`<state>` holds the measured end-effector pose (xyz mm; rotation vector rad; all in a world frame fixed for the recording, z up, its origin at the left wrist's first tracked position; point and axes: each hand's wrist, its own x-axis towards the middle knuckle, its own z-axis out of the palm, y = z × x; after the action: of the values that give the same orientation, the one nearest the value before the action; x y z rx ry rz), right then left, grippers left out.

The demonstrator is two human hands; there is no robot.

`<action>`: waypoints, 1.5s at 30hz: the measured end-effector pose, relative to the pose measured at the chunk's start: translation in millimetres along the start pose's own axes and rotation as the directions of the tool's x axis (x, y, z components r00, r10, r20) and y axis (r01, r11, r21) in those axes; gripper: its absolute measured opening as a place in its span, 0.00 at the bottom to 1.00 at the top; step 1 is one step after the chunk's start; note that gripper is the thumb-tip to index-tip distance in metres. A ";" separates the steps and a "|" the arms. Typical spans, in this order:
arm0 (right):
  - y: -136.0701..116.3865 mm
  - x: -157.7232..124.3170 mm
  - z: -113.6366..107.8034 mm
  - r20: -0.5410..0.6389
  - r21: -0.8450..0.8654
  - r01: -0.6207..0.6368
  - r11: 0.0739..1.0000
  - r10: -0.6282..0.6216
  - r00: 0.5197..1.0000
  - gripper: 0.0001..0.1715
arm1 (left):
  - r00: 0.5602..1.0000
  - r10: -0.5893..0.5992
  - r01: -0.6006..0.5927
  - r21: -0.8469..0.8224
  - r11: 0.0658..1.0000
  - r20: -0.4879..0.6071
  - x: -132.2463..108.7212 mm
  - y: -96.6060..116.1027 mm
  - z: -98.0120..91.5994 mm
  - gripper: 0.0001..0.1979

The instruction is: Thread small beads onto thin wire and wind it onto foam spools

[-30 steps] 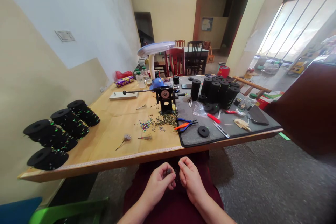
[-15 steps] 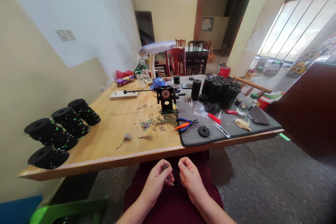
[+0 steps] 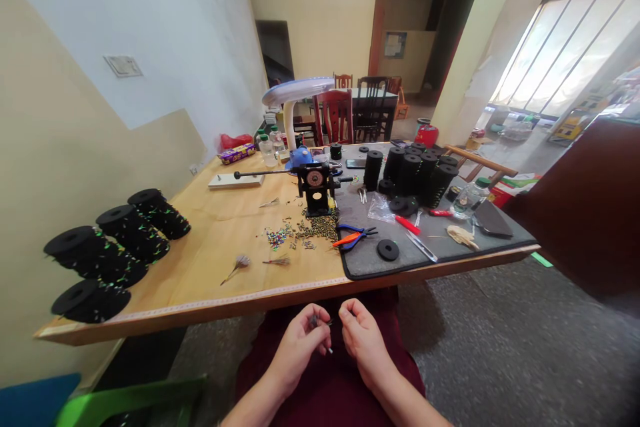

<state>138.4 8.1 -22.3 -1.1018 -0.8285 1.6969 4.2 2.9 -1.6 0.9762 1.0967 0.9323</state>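
Observation:
Both my hands are over my lap, just in front of the table edge, a small gap between them. My left hand [image 3: 303,340] is curled around a small dark piece [image 3: 314,321], and a thin pale tip sticks out below its fingers; the exact kind is too small to tell. My right hand [image 3: 363,340] is closed in a pinch, thumb against forefinger, and what lies between the fingertips is hidden. Ahead on the table are a pile of small brass-coloured pieces [image 3: 323,227], colourful beads [image 3: 279,237] and two small feathery bundles [image 3: 242,262].
A black hand-cranked device with a dial [image 3: 316,190] stands mid-table before a lamp [image 3: 300,155]. Black foam spools stand left [image 3: 133,230] and right [image 3: 411,170]. Pliers [image 3: 353,237], scissors or tweezers [image 3: 423,247], a foam disc [image 3: 388,249] and a bottle [image 3: 473,199] lie on the grey mat [image 3: 360,268].
My left thumb has shifted lower, so more of the dark piece shows between its fingers. My right hand stays almost still. The table things have not moved.

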 end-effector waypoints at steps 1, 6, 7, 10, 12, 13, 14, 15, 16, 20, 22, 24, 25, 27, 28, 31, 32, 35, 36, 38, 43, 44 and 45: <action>-0.1 -0.1 0.0 0.000 -0.001 -0.004 1.000 0.004 1.000 0.33 | 1.000 -0.008 0.008 0.008 1.000 0.005 0.4 0.0 0.1 0.08; -1.7 -0.4 0.8 0.004 -0.010 -0.010 1.000 0.010 1.000 0.34 | 0.999 -0.044 0.044 0.038 0.998 0.010 2.4 -1.4 0.4 0.05; -1.9 -0.4 1.0 0.007 -0.013 -0.010 1.000 0.011 1.000 0.34 | 0.999 -0.045 0.045 0.044 0.998 0.002 2.8 -2.0 0.3 0.04; -2.1 -0.5 1.8 0.011 -0.016 -0.009 1.000 0.009 1.000 0.33 | 0.999 -0.039 0.040 0.090 0.995 -0.014 4.1 -3.9 0.0 0.03; -2.0 -0.5 2.4 0.015 -0.016 -0.004 1.000 0.005 1.000 0.33 | 1.000 -0.017 0.020 0.128 0.992 -0.025 4.7 -4.3 -0.2 0.04; -1.9 -0.4 2.7 0.019 -0.019 -0.002 1.000 0.002 1.000 0.33 | 0.999 0.002 0.003 0.151 0.989 -0.033 4.8 -3.9 -0.2 0.05; -1.7 -0.3 3.0 0.026 -0.024 -0.001 1.000 0.002 1.000 0.33 | 0.999 0.030 -0.021 0.181 0.983 -0.045 4.8 -3.1 -0.1 0.06; -1.5 0.0 3.2 0.034 -0.028 -0.003 1.000 0.004 0.999 0.33 | 0.997 0.059 -0.045 0.221 0.974 -0.058 4.6 -1.8 0.1 0.07; -1.3 0.3 3.4 0.044 -0.034 -0.007 0.999 0.008 0.999 0.33 | 0.994 0.085 -0.064 0.267 0.962 -0.069 4.3 -0.2 0.2 0.07; -0.7 1.0 3.1 0.079 -0.070 -0.013 0.997 0.019 0.997 0.33 | 0.987 0.131 -0.087 0.374 0.923 -0.095 3.4 5.5 -1.4 0.10; -1.2 0.1 2.7 0.094 -0.093 -0.011 0.996 0.020 0.995 0.32 | 0.985 0.139 -0.096 0.341 0.935 -0.105 3.5 6.1 -3.9 0.11; -2.4 -2.0 2.6 0.116 -0.125 -0.030 0.992 0.045 0.992 0.31 | 0.983 0.143 -0.109 0.266 0.958 -0.113 3.8 5.7 -6.8 0.12; -3.1 -3.2 2.7 0.133 -0.148 -0.047 0.988 0.067 0.989 0.30 | 0.984 0.140 -0.112 0.228 0.967 -0.114 3.9 5.3 -7.9 0.13; -4.6 -5.6 3.2 0.160 -0.223 -0.069 0.972 0.106 0.981 0.26 | 0.985 0.133 -0.112 0.177 0.978 -0.107 3.7 4.9 -9.1 0.14; -5.2 -6.5 3.5 0.164 -0.271 -0.062 0.961 0.109 0.980 0.23 | 0.986 0.130 -0.112 0.167 0.980 -0.101 3.5 4.7 -9.0 0.14; -5.5 -7.4 4.1 0.143 -0.395 0.000 0.919 0.061 0.988 0.14 | 0.987 0.138 -0.122 0.159 0.980 -0.089 3.7 3.9 -7.9 0.14; -5.0 -7.1 4.0 0.133 -0.407 0.014 0.913 0.044 0.990 0.12 | 0.985 0.141 -0.126 0.157 0.980 -0.094 4.3 3.4 -8.0 0.14; -2.5 -6.4 2.9 0.114 -0.353 0.008 0.936 0.035 0.993 0.08 | 0.973 0.167 -0.144 0.144 0.979 -0.160 7.9 1.6 -12.2 0.15; -2.1 -6.4 2.4 0.111 -0.320 -0.002 0.947 0.039 0.993 0.09 | 0.966 0.178 -0.153 0.136 0.979 -0.189 9.5 1.1 -15.1 0.15; -2.7 -7.4 1.5 0.099 -0.266 -0.021 0.964 0.049 0.994 0.11 | 0.952 0.194 -0.170 0.119 0.978 -0.236 12.5 0.3 -22.7 0.15; -9.2 -10.8 0.7 0.039 -0.196 -0.043 0.980 0.051 0.998 0.17 | 0.968 0.111 -0.085 0.124 0.989 -0.225 13.3 -3.2 -38.8 0.15; -10.0 -11.0 0.8 0.035 -0.184 -0.048 0.982 0.056 0.998 0.18 | 0.976 0.076 -0.048 0.140 0.989 -0.202 12.0 -3.9 -39.4 0.14; -10.4 -11.0 1.1 0.035 -0.173 -0.053 0.983 0.060 0.998 0.18 | 0.984 0.041 -0.014 0.156 0.988 -0.173 10.2 -4.1 -38.6 0.14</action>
<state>142.9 1.4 -9.4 -1.2208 -0.9930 1.7238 -30.9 17.5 -14.8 1.0522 1.3223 0.9819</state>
